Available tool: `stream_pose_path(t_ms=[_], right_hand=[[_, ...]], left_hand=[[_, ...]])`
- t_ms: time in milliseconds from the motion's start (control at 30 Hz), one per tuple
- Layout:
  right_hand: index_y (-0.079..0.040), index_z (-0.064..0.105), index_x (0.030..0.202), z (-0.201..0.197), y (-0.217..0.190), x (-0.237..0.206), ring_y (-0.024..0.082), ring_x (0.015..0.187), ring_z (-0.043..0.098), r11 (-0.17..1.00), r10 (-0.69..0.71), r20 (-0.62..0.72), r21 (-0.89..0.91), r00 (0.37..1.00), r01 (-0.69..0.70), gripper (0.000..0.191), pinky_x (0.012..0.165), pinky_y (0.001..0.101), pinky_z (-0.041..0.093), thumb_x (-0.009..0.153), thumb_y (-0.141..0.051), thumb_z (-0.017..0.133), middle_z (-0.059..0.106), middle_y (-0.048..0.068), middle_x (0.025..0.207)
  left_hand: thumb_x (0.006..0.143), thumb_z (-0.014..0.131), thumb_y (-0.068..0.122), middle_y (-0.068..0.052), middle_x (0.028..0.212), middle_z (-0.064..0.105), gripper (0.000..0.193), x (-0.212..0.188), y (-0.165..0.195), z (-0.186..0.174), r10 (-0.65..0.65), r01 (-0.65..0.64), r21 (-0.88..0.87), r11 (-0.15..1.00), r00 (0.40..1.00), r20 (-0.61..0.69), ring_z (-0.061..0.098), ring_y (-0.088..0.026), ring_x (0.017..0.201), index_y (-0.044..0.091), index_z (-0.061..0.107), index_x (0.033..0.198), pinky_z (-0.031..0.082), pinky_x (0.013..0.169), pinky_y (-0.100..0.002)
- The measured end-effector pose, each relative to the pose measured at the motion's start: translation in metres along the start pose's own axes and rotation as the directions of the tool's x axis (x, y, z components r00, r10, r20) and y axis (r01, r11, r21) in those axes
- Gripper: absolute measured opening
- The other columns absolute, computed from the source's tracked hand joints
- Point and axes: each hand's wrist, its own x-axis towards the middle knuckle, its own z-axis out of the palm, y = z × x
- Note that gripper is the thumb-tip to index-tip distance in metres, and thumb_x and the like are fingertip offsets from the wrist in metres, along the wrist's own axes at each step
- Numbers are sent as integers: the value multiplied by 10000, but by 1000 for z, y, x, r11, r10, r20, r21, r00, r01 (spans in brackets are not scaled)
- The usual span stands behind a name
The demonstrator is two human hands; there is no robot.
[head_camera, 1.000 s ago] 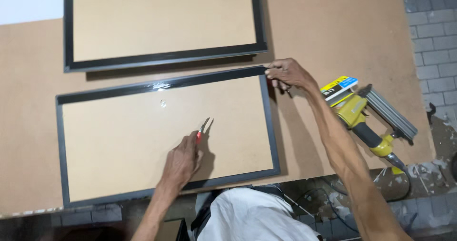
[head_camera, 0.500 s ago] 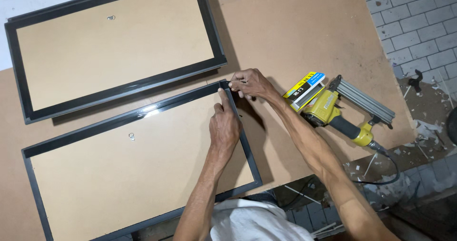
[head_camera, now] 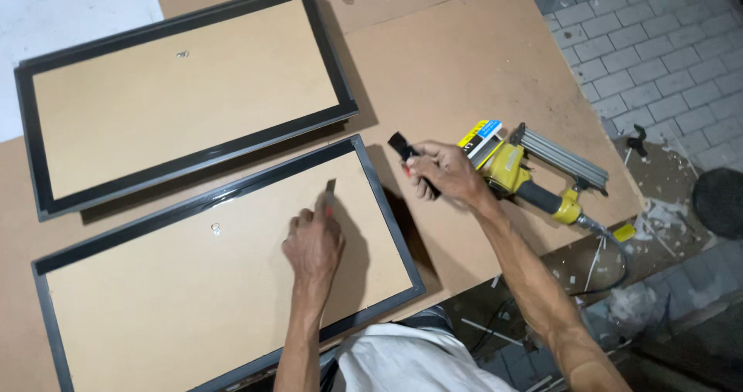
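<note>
1. Bright, even light falls from above and slightly left.
2. Soft shadows lie to the right of the left hand (head_camera: pixel 313 245) and both frames.
3. A pale glare streak marks the near frame (head_camera: pixel 387 229) at its far edge.
4. Focus is sharp; edges bend slightly.

A: Count frames?
B: Two black picture frames, backs up: one under the left hand (head_camera: pixel 313 243), the near frame (head_camera: pixel 232 284); one beyond it, the far frame (head_camera: pixel 182 98).
A: Tools?
B: One yellow nail gun (head_camera: pixel 534 179), just right of the right hand (head_camera: pixel 443 177). One dark strip (head_camera: pixel 402 146) in that grip. One small tool (head_camera: pixel 329 195) in the left.
A: Hangers?
B: Two small metal hangers, one per backing.
</note>
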Motion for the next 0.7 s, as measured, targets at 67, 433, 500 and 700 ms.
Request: stream_pose_path(t_ms=[67, 433, 500, 700], right_hand=[[19, 673, 1080, 18, 19, -26, 95, 535, 644, 992, 27, 20, 119, 999, -30, 219, 435, 238, 515, 982, -176, 656, 669, 45, 719], [-16, 283, 1529, 105, 55, -101, 142, 522, 674, 1000, 16, -178, -6, 984, -18, 686, 447, 272, 579, 952, -181, 615, 684, 80, 710], [20, 299, 1553, 118, 63, -126, 126, 563, 671, 995, -52, -198, 70, 979, 68, 697, 501, 259, 579, 962, -167, 617, 710, 89, 750], [64, 360, 1538, 123, 84, -146, 112, 573, 642, 981, -44, -342, 162, 939, 105, 674, 509, 258, 546, 969, -157, 646, 709, 110, 746]], left_hand=[[799, 746, 217, -138, 947, 704, 287, -5, -4, -13, 185, -142, 167, 976, 942, -281, 710, -316, 851, 134, 698, 1070, 584, 639, -382], [836, 838, 209, 15, 846, 747, 86, 59, -4, 59, -112, 128, -693, 710, 991, 68, 594, -145, 792, 147, 827, 896, 511, 747, -313], [818, 857, 278, 41, 827, 726, 107, 78, -14, 65, -95, 37, -523, 852, 992, -84, 525, -157, 827, 189, 831, 870, 448, 798, -348], [715, 901, 374, 89, 909, 703, 202, 113, -13, 76, 33, -109, -310, 944, 970, -242, 447, -190, 906, 250, 832, 859, 278, 851, -404]])
